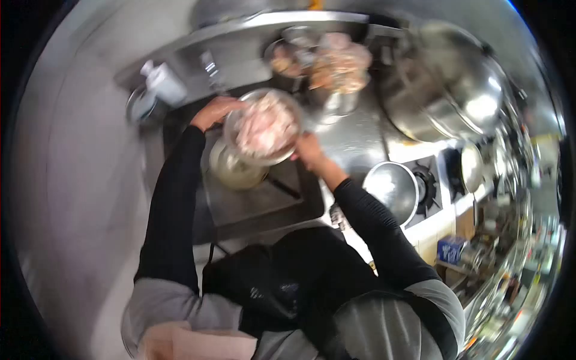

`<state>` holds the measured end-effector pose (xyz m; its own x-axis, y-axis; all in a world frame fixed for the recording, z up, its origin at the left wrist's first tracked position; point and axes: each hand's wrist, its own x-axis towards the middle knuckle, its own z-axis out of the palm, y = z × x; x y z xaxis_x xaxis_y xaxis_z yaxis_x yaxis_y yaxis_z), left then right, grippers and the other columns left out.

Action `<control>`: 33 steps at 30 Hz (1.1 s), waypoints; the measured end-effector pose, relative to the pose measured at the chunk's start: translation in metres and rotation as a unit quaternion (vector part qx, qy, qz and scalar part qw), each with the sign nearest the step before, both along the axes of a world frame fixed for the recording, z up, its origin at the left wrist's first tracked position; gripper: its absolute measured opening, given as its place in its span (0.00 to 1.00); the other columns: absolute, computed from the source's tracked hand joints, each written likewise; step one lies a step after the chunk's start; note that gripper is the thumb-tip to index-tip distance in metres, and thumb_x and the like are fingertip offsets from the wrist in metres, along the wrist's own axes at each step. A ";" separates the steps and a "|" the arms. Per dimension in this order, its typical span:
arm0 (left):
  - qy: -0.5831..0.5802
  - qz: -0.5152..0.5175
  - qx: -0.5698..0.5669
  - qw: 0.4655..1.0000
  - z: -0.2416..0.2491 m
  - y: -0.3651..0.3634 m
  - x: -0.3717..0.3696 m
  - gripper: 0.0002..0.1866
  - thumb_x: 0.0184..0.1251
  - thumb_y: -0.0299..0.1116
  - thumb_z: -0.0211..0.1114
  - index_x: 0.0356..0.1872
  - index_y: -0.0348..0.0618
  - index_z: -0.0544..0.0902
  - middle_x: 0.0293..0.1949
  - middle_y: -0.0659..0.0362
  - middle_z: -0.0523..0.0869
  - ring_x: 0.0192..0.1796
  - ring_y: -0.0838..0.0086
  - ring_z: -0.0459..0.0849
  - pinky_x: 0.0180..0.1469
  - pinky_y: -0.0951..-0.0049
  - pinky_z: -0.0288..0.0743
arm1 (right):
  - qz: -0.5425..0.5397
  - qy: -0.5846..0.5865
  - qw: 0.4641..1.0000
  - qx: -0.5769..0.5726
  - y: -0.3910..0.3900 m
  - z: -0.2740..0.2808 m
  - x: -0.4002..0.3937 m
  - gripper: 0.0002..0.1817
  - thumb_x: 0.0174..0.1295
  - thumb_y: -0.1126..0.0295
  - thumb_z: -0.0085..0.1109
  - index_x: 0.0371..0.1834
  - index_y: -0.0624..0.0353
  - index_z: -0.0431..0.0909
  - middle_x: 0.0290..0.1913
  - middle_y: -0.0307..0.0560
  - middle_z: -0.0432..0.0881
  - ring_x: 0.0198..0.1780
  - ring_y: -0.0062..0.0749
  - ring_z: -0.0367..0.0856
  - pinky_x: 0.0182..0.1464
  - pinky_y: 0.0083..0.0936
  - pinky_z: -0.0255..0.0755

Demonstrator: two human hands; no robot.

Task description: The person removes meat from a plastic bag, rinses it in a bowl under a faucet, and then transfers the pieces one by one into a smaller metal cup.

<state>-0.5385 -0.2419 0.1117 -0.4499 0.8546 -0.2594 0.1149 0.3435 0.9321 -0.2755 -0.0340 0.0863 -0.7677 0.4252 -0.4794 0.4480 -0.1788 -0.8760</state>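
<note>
A round metal bowl (228,133) filled with pale pink raw meat (266,125) is held up above a dark-edged square cooktop or sink area (240,207). My left hand (217,111) grips its upper left rim, and my right hand (308,150) has hold of its lower right rim. Partly hidden under the bowl is a pan or pot (237,171) with pale contents, its black handle (283,187) pointing to the lower right. The hands and bowl are slightly blurred.
A white bottle (165,85) stands at the upper left. Behind the bowl are containers of orange-and-white food (339,71). A large steel pot (441,87) fills the upper right. An empty wok (391,191) sits beside a black burner (425,187) at right.
</note>
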 end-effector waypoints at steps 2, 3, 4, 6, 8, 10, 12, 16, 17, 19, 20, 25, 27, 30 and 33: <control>-0.212 0.080 -0.074 0.971 -0.005 -0.042 0.015 0.21 0.68 0.43 0.64 0.57 0.44 0.82 0.49 0.58 0.85 0.55 0.65 0.82 0.51 0.59 0.80 | 0.007 -0.006 1.000 0.009 0.014 -0.022 -0.034 0.11 0.59 0.72 0.55 0.38 0.72 0.79 0.29 0.49 0.82 0.22 0.33 0.81 0.21 0.26 0.78; -0.318 0.124 -0.096 0.935 -0.021 -0.056 0.021 0.18 0.67 0.39 0.64 0.55 0.43 0.82 0.47 0.57 0.86 0.53 0.64 0.83 0.50 0.57 0.81 | 0.038 0.040 0.998 0.001 0.014 -0.009 -0.045 0.11 0.59 0.72 0.56 0.34 0.72 0.81 0.27 0.49 0.81 0.22 0.31 0.80 0.20 0.25 0.78; -0.336 0.168 -0.046 0.926 -0.045 -0.067 0.028 0.17 0.66 0.36 0.63 0.53 0.42 0.82 0.46 0.56 0.86 0.53 0.64 0.83 0.50 0.57 0.82 | 0.076 0.047 0.996 0.018 0.013 0.001 -0.058 0.11 0.58 0.71 0.58 0.34 0.71 0.82 0.26 0.49 0.82 0.23 0.30 0.81 0.21 0.24 0.79; -0.296 0.271 0.052 0.914 -0.066 -0.079 0.055 0.19 0.60 0.29 0.60 0.53 0.34 0.79 0.47 0.51 0.84 0.45 0.63 0.86 0.44 0.59 0.85 | 0.161 0.020 0.982 0.102 0.012 0.013 -0.097 0.19 0.57 0.68 0.63 0.50 0.66 0.80 0.35 0.48 0.85 0.33 0.30 0.85 0.30 0.26 0.81; -0.272 0.358 0.082 0.890 -0.060 -0.076 0.087 0.22 0.59 0.27 0.59 0.57 0.34 0.75 0.49 0.50 0.83 0.46 0.62 0.86 0.42 0.60 0.86 | 0.135 0.210 0.828 0.502 0.011 0.004 -0.140 0.23 0.58 0.66 0.64 0.55 0.66 0.77 0.41 0.53 0.86 0.39 0.36 0.86 0.40 0.31 0.81; -0.248 0.437 0.107 0.858 -0.056 -0.076 0.108 0.26 0.59 0.25 0.58 0.61 0.33 0.72 0.52 0.49 0.82 0.47 0.60 0.86 0.40 0.60 0.87 | 0.183 0.192 0.869 0.419 -0.016 0.046 -0.171 0.25 0.57 0.64 0.67 0.55 0.65 0.77 0.44 0.57 0.86 0.42 0.43 0.86 0.46 0.36 0.79; -0.271 0.484 0.178 0.813 -0.050 -0.076 0.123 0.31 0.57 0.21 0.57 0.66 0.34 0.65 0.54 0.47 0.80 0.48 0.57 0.87 0.39 0.60 0.89 | 0.253 0.155 0.888 0.351 -0.044 0.052 -0.191 0.26 0.56 0.63 0.67 0.56 0.64 0.77 0.45 0.57 0.85 0.43 0.45 0.86 0.47 0.37 0.79; -0.247 0.463 0.153 0.837 0.004 -0.060 0.140 0.35 0.58 0.22 0.60 0.70 0.39 0.61 0.61 0.45 0.75 0.54 0.54 0.84 0.46 0.54 0.89 | 0.483 0.094 0.750 0.442 -0.084 0.015 -0.218 0.25 0.57 0.58 0.67 0.55 0.59 0.81 0.46 0.58 0.85 0.45 0.46 0.86 0.49 0.37 0.79; -0.249 0.464 0.152 0.836 -0.001 -0.060 0.137 0.35 0.58 0.22 0.60 0.70 0.39 0.61 0.61 0.45 0.75 0.54 0.54 0.84 0.46 0.54 0.89 | 0.540 0.132 0.665 0.500 -0.090 0.010 -0.214 0.25 0.57 0.56 0.67 0.54 0.59 0.82 0.48 0.59 0.86 0.47 0.47 0.86 0.50 0.36 0.79; -0.313 0.433 0.149 0.832 -0.028 -0.065 0.123 0.38 0.56 0.20 0.57 0.72 0.46 0.59 0.59 0.47 0.76 0.48 0.58 0.87 0.41 0.57 0.89 | 0.466 0.232 0.690 0.503 -0.082 -0.051 -0.233 0.25 0.53 0.57 0.70 0.52 0.60 0.83 0.49 0.57 0.86 0.52 0.44 0.85 0.55 0.33 0.78; -0.314 0.437 0.150 0.830 -0.045 -0.070 0.122 0.38 0.56 0.20 0.57 0.72 0.46 0.59 0.59 0.47 0.76 0.48 0.58 0.87 0.41 0.57 0.89 | 0.412 0.144 0.816 0.379 -0.082 -0.039 -0.231 0.28 0.51 0.54 0.71 0.54 0.57 0.83 0.51 0.56 0.86 0.53 0.43 0.85 0.58 0.32 0.76; -0.340 0.506 0.164 0.776 -0.075 -0.080 0.142 0.26 0.60 0.26 0.61 0.62 0.39 0.70 0.55 0.48 0.79 0.49 0.57 0.84 0.44 0.56 0.85 | 0.498 0.053 0.832 0.239 -0.065 0.041 -0.208 0.29 0.46 0.63 0.74 0.55 0.59 0.83 0.51 0.54 0.86 0.54 0.39 0.84 0.57 0.29 0.76; -0.338 0.490 0.150 0.789 -0.069 -0.077 0.148 0.25 0.60 0.27 0.61 0.61 0.39 0.71 0.55 0.49 0.79 0.48 0.58 0.83 0.44 0.57 0.84 | 0.508 0.049 0.824 0.245 -0.061 0.040 -0.209 0.37 0.43 0.56 0.76 0.59 0.58 0.81 0.54 0.57 0.85 0.55 0.43 0.83 0.59 0.30 0.75; -0.343 0.442 0.126 0.819 -0.053 -0.062 0.143 0.23 0.60 0.27 0.62 0.58 0.39 0.73 0.54 0.50 0.79 0.48 0.59 0.83 0.45 0.59 0.84 | 0.495 0.057 0.759 0.420 -0.083 0.011 -0.196 0.43 0.41 0.48 0.75 0.63 0.55 0.78 0.56 0.60 0.83 0.58 0.48 0.81 0.64 0.33 0.72; -0.363 0.417 0.106 0.826 -0.056 -0.050 0.143 0.22 0.59 0.27 0.63 0.57 0.39 0.75 0.54 0.50 0.79 0.49 0.59 0.83 0.45 0.60 0.84 | 0.572 0.061 0.627 0.526 -0.087 -0.001 -0.192 0.42 0.43 0.48 0.72 0.64 0.53 0.77 0.57 0.59 0.83 0.60 0.52 0.80 0.67 0.36 0.70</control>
